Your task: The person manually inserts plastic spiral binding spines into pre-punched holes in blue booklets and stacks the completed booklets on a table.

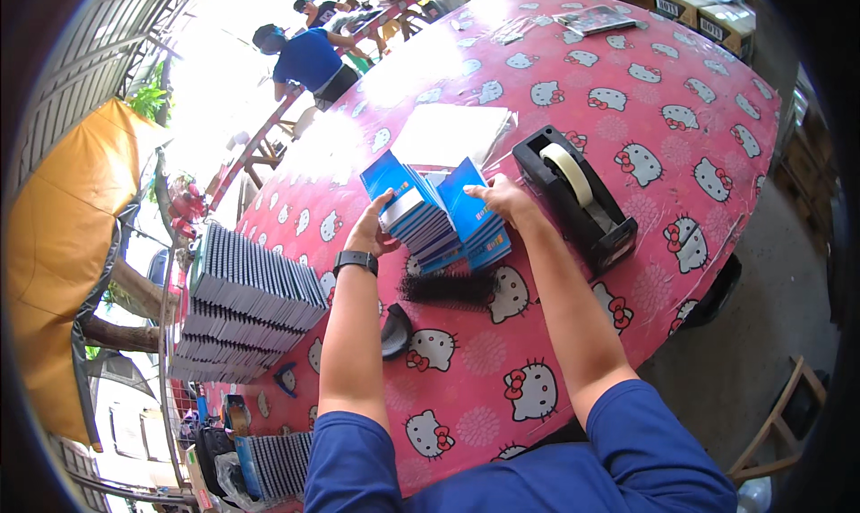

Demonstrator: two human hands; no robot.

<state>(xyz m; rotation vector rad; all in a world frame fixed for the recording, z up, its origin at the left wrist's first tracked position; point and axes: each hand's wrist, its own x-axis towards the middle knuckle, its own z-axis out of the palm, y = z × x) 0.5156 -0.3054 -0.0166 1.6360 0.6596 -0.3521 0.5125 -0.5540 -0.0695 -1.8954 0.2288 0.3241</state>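
Note:
Two side-by-side stacks of small blue-covered booklets stand on the pink table in front of me. My left hand [372,228] is closed on the outer side of the left booklet stack [415,213], thumb over the top cover. My right hand [503,199] grips the right booklet stack [470,213] at its far right edge, thumb on the blue cover. The stacks lean together and touch along the middle. Just nearer to me lies a bundle of black binding coils [448,287]. A curved black piece [396,332] rests beside my left forearm.
A black tape dispenser [582,204] stands right of my right hand. White sheets [452,135] lie beyond the booklets. Tall piles of spiral-bound notebooks [251,307] stand at left. Two people [309,60] work in the background. Cardboard boxes [708,20] sit at far right.

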